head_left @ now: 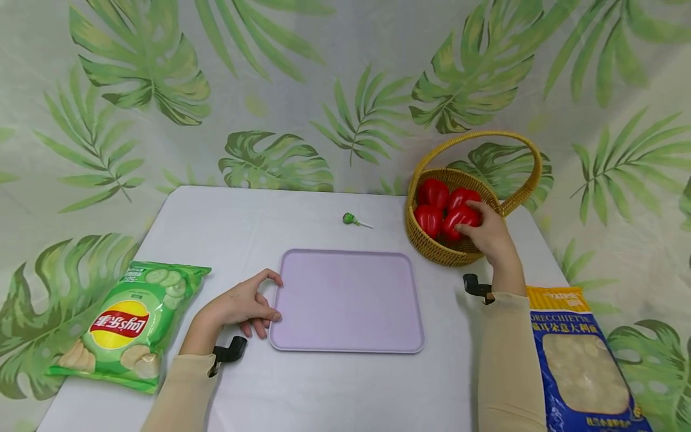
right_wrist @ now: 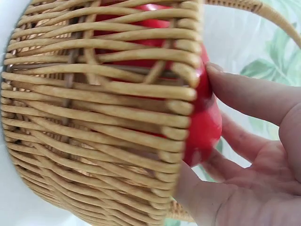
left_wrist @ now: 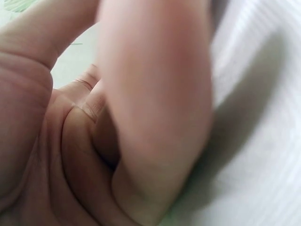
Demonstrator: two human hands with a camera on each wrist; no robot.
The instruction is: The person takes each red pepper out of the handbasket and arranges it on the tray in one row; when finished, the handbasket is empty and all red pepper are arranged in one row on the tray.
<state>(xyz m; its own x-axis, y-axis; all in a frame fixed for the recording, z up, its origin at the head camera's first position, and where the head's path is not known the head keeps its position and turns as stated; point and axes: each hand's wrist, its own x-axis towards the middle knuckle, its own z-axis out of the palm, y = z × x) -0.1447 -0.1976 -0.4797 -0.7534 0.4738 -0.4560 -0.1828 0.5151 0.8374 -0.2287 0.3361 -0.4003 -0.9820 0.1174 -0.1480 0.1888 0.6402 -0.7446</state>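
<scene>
Red and glossy, the bell pepper (head_left: pixel 457 221) at the near right of the group sits inside the wicker basket (head_left: pixel 448 257), at the far right of the table. The right hand (head_left: pixel 492 237) grips it, thumb and fingers spread round its sides. Three other red peppers (head_left: pixel 433 193) lie beside it in the basket, so none in view is out; whether this one is being set down or taken up, a single moment cannot tell. It has not left the basket, and the hand has yet to let go.

The left hand (head_left: pixel 245 303) is loosely curved, fingertips at the left rim of the lilac tray (head_left: pixel 345 300), closed round nothing that shows (its wrist view is mostly blurred fingers). Beyond the tray, a green lollipop (head_left: pixel 349 219) lies on the table, apart from both hands.
</scene>
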